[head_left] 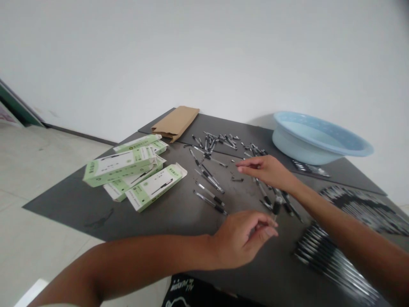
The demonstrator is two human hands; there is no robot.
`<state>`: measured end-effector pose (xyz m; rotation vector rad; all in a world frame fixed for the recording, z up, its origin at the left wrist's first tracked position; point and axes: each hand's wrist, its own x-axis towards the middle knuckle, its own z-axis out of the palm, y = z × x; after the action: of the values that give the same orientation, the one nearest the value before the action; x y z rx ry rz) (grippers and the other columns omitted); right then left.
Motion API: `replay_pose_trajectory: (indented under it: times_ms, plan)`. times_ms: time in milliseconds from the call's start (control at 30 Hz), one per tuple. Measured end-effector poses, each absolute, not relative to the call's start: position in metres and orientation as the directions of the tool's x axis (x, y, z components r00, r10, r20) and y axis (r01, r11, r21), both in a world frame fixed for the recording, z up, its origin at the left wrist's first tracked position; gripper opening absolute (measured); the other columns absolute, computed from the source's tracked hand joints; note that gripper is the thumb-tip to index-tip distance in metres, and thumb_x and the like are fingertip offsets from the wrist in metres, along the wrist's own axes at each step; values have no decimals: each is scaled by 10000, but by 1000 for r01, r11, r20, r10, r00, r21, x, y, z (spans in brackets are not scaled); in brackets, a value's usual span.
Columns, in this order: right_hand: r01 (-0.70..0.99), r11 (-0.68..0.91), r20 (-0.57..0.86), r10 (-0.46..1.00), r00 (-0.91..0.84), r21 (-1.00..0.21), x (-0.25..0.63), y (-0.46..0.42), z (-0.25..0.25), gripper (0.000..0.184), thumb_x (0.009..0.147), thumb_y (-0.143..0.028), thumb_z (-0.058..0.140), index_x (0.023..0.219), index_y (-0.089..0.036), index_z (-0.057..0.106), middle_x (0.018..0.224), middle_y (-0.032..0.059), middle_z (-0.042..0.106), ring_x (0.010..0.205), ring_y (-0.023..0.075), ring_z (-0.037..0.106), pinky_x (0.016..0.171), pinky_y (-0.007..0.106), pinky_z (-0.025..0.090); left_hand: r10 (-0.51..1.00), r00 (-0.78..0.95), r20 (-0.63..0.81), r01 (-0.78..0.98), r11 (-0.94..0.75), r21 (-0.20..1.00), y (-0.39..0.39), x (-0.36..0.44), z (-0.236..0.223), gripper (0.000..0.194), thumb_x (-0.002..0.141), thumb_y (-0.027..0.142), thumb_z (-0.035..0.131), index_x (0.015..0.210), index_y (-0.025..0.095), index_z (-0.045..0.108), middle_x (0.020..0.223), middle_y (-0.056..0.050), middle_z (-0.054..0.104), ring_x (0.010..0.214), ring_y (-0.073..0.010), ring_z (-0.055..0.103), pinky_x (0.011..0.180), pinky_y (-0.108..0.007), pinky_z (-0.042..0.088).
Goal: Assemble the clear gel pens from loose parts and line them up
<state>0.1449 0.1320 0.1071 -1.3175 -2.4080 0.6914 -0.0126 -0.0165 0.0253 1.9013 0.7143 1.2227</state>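
My right hand (266,169) reaches out over the dark table (179,213), fingers stretched flat and pointing left, holding nothing that shows. It hovers just above a small pen part (237,179) and beside scattered black pens (209,181). My left hand (243,239) is nearer to me, with its fingers curled toward the thumb in a loose pinch. What lies inside that pinch is hidden. A short black pen piece (276,207) lies just beyond its fingertips.
Several green-and-white pen boxes (128,168) are stacked at the left. A brown paper bag (175,122) and a pile of pen caps (223,143) lie at the back. A light blue basin (316,138) stands at the back right. Rows of pens (332,260) lie at the right.
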Motion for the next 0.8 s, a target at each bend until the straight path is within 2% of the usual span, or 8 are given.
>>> replay_pose_trajectory:
  times_ms: [100,200,333,500,667,800]
  plan:
    - [702,536,20,801,-598,-470,102,153,89,312,943,-411,687,1151,-237,843,997,46,850,842,214,770,773,289,550,762,371,530,51,-587,808,-18,-13,25,207,1076,286,522,1164,152,654,1026,-102,814,836,-189,754,787,-286,578]
    - [705,591,-6,765,-644,-391,68,167,78,275,935,-363,692,1125,-245,852,999,48,850,860,219,774,781,283,527,738,362,570,43,-624,780,-18,-13,24,194,1077,282,499,1150,154,625,1034,-116,794,893,-210,761,816,-303,587]
    - [726,615,-67,747,-661,-308,43,182,70,228,916,-371,714,1042,-256,865,1011,38,847,913,230,771,751,277,492,716,348,606,45,-658,752,-15,-13,23,219,1089,309,447,1164,154,583,1030,-142,762,910,-239,750,821,-338,592]
    - [773,592,-182,754,-631,-227,37,189,60,271,908,-460,724,1028,-268,872,916,38,835,867,235,768,689,279,471,690,348,635,44,-688,724,-14,-13,23,196,1088,301,433,1165,161,547,997,-126,739,875,-228,732,797,-322,583]
    - [791,589,-256,749,-611,-164,34,188,60,314,948,-496,691,1050,-243,846,898,46,814,868,234,754,751,320,530,683,383,623,66,-692,718,-13,-14,24,186,1091,280,409,1183,165,522,991,-123,724,871,-232,722,784,-329,570]
    - [800,589,-323,740,-591,-115,26,189,66,303,985,-469,688,1054,-182,757,1005,50,771,924,210,732,863,396,590,695,384,608,59,-675,735,-13,-13,24,183,1083,303,428,1167,174,525,974,-119,716,850,-233,709,765,-334,569]
